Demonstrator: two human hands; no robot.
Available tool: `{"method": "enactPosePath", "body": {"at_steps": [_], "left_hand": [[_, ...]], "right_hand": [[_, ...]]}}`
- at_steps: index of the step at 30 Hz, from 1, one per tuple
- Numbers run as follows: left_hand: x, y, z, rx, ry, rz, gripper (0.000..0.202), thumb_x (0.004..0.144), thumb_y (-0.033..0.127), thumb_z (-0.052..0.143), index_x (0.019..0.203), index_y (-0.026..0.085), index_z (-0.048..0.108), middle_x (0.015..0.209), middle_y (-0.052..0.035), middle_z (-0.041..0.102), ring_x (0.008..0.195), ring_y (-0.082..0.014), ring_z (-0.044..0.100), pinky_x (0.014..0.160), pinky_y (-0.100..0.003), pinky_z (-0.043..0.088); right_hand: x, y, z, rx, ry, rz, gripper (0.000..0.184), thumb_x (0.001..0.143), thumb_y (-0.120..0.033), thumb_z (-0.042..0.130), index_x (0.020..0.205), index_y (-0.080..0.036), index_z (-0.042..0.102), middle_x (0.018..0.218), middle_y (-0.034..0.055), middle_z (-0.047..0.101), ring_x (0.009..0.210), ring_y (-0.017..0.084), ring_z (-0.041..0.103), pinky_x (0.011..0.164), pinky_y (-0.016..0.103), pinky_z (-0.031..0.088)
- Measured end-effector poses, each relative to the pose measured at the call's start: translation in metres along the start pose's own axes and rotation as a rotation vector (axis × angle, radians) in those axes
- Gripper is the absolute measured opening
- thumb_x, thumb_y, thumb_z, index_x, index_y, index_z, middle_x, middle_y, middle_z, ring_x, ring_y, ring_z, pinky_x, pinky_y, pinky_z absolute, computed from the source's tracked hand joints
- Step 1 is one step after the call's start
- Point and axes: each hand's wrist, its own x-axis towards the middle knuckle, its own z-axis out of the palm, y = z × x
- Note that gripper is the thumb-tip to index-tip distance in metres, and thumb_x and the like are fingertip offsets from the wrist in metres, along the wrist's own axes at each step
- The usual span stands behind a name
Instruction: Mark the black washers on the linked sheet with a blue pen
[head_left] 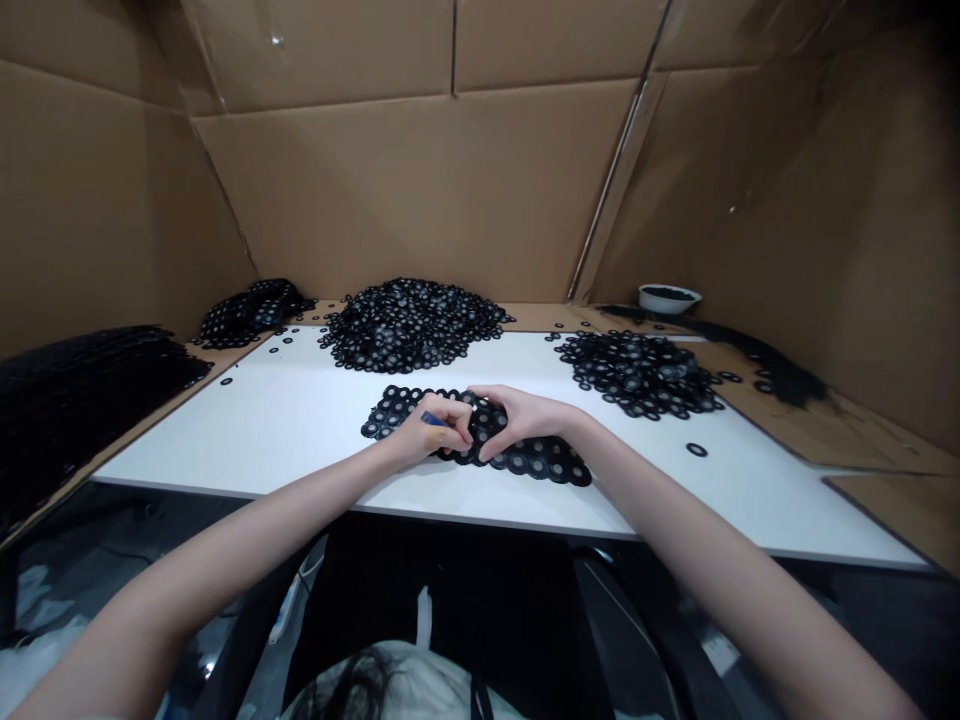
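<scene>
A black sheet of joined rubber rings lies flat on the white table in front of me. My left hand is closed on the sheet's middle, with a small blue tool pinched in its fingers. My right hand is beside it, fingers curled and pressing on the same sheet. Both hands meet over the sheet's centre, hiding that part.
A big heap of loose black rings lies at the back centre, a smaller heap at the right. More ring sheets are stacked at the back left and left edge. A white bowl stands far right. Cardboard walls enclose the table.
</scene>
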Motion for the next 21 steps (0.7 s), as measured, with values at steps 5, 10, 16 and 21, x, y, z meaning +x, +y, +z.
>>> {"method": "enactPosePath", "body": {"at_steps": [5, 10, 16, 21], "left_hand": [[0.0011, -0.0009, 0.0006, -0.012, 0.002, 0.001, 0.007, 0.059, 0.015, 0.058, 0.054, 0.010, 0.057, 0.046, 0.0014, 0.052, 0.045, -0.0076, 0.043, 0.045, -0.019, 0.033], [0.0015, -0.0036, -0.0001, -0.035, 0.001, -0.004, 0.008, 0.060, 0.016, 0.059, 0.054, 0.011, 0.056, 0.047, 0.0017, 0.053, 0.044, -0.0071, 0.043, 0.044, -0.018, 0.032], [0.0009, -0.0033, -0.0006, -0.037, 0.006, -0.021, 0.007, 0.060, 0.016, 0.059, 0.055, 0.011, 0.057, 0.048, 0.0016, 0.054, 0.044, -0.0074, 0.045, 0.043, -0.018, 0.033], [0.0010, -0.0017, -0.0004, -0.074, -0.002, -0.032, 0.007, 0.059, 0.016, 0.061, 0.055, 0.011, 0.057, 0.049, 0.0018, 0.054, 0.043, -0.0070, 0.045, 0.042, -0.018, 0.033]], "right_hand": [[-0.0005, -0.0012, 0.0004, -0.008, 0.013, 0.022, 0.091, 0.050, -0.046, 0.079, 0.130, -0.020, 0.045, 0.134, 0.0082, 0.049, 0.123, 0.031, 0.044, 0.104, 0.038, 0.035], [-0.0008, -0.0017, 0.0006, -0.020, 0.004, 0.053, 0.092, 0.049, -0.045, 0.080, 0.131, -0.020, 0.045, 0.136, 0.0086, 0.047, 0.126, 0.032, 0.041, 0.106, 0.040, 0.034], [-0.0006, -0.0026, 0.0000, -0.019, -0.015, 0.085, 0.095, 0.051, -0.044, 0.080, 0.134, -0.018, 0.041, 0.140, 0.0096, 0.042, 0.129, 0.031, 0.037, 0.109, 0.040, 0.029], [-0.0006, -0.0024, -0.0007, -0.016, -0.020, 0.087, 0.094, 0.050, -0.044, 0.080, 0.132, -0.018, 0.042, 0.140, 0.0096, 0.043, 0.129, 0.031, 0.037, 0.109, 0.040, 0.029]]}}
